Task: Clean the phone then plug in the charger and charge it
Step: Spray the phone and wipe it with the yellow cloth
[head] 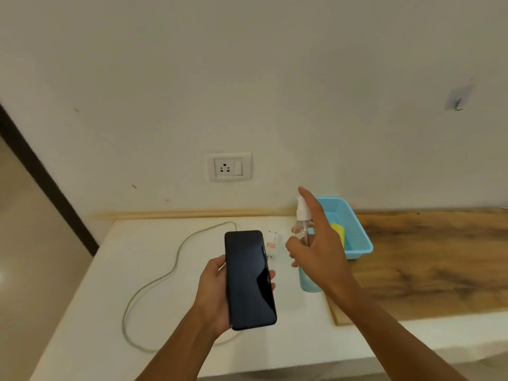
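Two hands busy: left hand grips the phone, long axis pointing away. Right hand holds the spray bottle just right of the phone, index finger raised.

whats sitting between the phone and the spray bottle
In the head view, the white charger plug lies on the white table between the phone in the left hand and the spray bottle gripped by the right hand.
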Tool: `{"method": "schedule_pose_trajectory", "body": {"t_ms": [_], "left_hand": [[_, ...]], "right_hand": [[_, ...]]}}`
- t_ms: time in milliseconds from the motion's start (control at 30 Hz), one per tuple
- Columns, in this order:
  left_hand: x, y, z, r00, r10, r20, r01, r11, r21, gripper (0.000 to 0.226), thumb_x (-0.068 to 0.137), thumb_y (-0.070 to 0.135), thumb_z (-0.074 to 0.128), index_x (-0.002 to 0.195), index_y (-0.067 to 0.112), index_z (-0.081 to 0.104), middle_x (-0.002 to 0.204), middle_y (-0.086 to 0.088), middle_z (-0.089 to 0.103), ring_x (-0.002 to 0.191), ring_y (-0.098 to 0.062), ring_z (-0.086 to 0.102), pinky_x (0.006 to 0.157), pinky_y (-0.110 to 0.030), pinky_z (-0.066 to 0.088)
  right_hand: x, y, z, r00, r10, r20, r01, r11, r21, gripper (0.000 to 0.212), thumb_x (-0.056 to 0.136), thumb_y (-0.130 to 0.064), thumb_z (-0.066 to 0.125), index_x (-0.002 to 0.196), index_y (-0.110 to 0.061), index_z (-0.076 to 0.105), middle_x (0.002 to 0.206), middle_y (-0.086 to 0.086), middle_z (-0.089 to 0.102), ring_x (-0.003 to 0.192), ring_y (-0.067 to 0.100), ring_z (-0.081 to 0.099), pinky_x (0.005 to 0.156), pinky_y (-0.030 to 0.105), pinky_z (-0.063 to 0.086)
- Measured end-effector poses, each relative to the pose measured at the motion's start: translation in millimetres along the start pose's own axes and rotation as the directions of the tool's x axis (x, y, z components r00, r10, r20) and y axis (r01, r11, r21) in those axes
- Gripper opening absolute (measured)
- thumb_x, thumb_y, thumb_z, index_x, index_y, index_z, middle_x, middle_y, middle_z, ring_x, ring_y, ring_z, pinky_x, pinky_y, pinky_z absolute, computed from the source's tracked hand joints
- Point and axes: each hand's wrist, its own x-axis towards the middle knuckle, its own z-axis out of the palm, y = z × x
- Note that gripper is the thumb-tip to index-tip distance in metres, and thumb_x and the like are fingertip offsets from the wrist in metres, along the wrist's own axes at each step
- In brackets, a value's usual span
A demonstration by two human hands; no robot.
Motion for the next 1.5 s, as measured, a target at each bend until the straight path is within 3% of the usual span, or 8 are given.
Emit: {"method": "schedule_pose_trajectory", "body": {"t_ms": [133, 267, 433, 700, 833, 1000, 1233, 1500], "left_hand": [[-6.0, 1.3, 1.3, 0.999, 0.031, 0.034, -0.032, 0.999, 0.028, 0.052, 0.088, 0.04, 0.039, 0.114, 0.005, 0.067, 0.108, -0.02, 0.066, 0.099, -0.036, 0.057, 0.106, -0.051, 0.037], [-5.6, 1.8, 2.9, 0.998, 0.067, 0.021, -0.068, 0.994, 0.088, 0.052, 0.089, 0.042, 0.036, 0.105, 0.008, 0.072, 0.101, -0.017, 0.069, 0.085, -0.032, 0.066, 0.083, -0.044, 0.052], [0.3, 1.0, -1.7, 0.997, 0.067, 0.03, -0.069, 0.993, 0.091, 0.056, 0.087, 0.045, 0.037, 0.117, 0.009, 0.066, 0.108, -0.018, 0.068, 0.09, -0.034, 0.065, 0.093, -0.048, 0.047], [4.8, -0.9, -5.6, 0.991, 0.058, 0.117, -0.061, 0.998, 0.023, 0.056, 0.089, 0.042, 0.035, 0.122, 0.007, 0.064, 0.113, -0.016, 0.065, 0.094, -0.033, 0.062, 0.102, -0.05, 0.04], [3.3, -2.3, -5.1, 0.991, 0.041, 0.131, -0.046, 0.998, 0.037, 0.059, 0.089, 0.044, 0.034, 0.124, 0.005, 0.061, 0.114, -0.019, 0.062, 0.099, -0.034, 0.06, 0.105, -0.051, 0.038], [0.5, 5.6, -4.4, 0.987, 0.084, 0.136, -0.09, 0.995, 0.037, 0.057, 0.087, 0.04, 0.036, 0.127, 0.005, 0.058, 0.114, -0.018, 0.062, 0.101, -0.036, 0.057, 0.101, -0.051, 0.041], [2.8, 13.3, -10.3, 0.992, 0.103, 0.074, -0.107, 0.993, 0.051, 0.055, 0.09, 0.043, 0.034, 0.116, 0.007, 0.067, 0.109, -0.02, 0.07, 0.106, -0.04, 0.057, 0.11, -0.054, 0.033], [-0.6, 3.3, 4.3, 0.994, 0.079, 0.081, -0.084, 0.995, 0.059, 0.055, 0.089, 0.04, 0.034, 0.118, 0.006, 0.067, 0.108, -0.019, 0.069, 0.102, -0.038, 0.058, 0.109, -0.053, 0.035]], "right_hand": [[-18.2, -2.6, -0.1, 0.997, -0.02, 0.076, 0.031, 0.989, -0.148, 0.065, 0.087, -0.019, 0.06, 0.127, -0.055, 0.025, 0.092, -0.03, 0.043, 0.068, 0.011, 0.059, 0.063, 0.024, 0.058], [-38.3, -0.1, 5.8, 0.981, -0.033, 0.192, 0.102, 0.926, -0.364, 0.061, 0.089, -0.03, 0.055, 0.138, -0.046, 0.022, 0.107, -0.004, 0.059, 0.09, 0.016, 0.062, 0.075, 0.034, 0.057], [-53.2, 6.4, 12.3, 0.971, 0.006, 0.239, 0.126, 0.838, -0.531, 0.051, 0.094, -0.035, 0.044, 0.138, -0.041, 0.019, 0.113, -0.001, 0.059, 0.09, 0.015, 0.061, 0.081, 0.025, 0.055], [-41.3, 1.8, 9.2, 0.989, -0.082, 0.126, 0.143, 0.765, -0.628, 0.056, 0.095, -0.028, 0.043, 0.143, -0.039, 0.015, 0.092, -0.001, 0.052, 0.067, 0.013, 0.057, 0.056, 0.024, 0.052], [-23.6, -7.2, 6.4, 0.994, -0.092, 0.055, 0.105, 0.717, -0.689, 0.05, 0.095, -0.025, 0.043, 0.14, -0.032, 0.023, 0.088, -0.001, 0.045, 0.062, 0.014, 0.049, 0.044, 0.018, 0.033], [-46.7, 7.0, 3.3, 0.993, -0.082, 0.089, 0.12, 0.643, -0.756, 0.06, 0.095, -0.027, 0.042, 0.145, -0.036, 0.01, 0.1, 0.001, 0.053, 0.063, 0.013, 0.055, 0.05, 0.023, 0.049], [-89.8, 18.2, 5.1, 0.971, 0.09, 0.224, 0.117, 0.635, -0.764, 0.06, 0.098, -0.031, 0.037, 0.147, -0.039, 0.004, 0.118, -0.004, 0.05, 0.075, 0.013, 0.057, 0.063, 0.016, 0.045], [-42.5, -0.9, 0.6, 0.989, -0.143, 0.034, 0.124, 0.684, -0.719, 0.053, 0.093, -0.024, 0.048, 0.14, -0.031, 0.023, 0.095, 0.005, 0.057, 0.058, 0.017, 0.055, 0.045, 0.026, 0.047]]}}
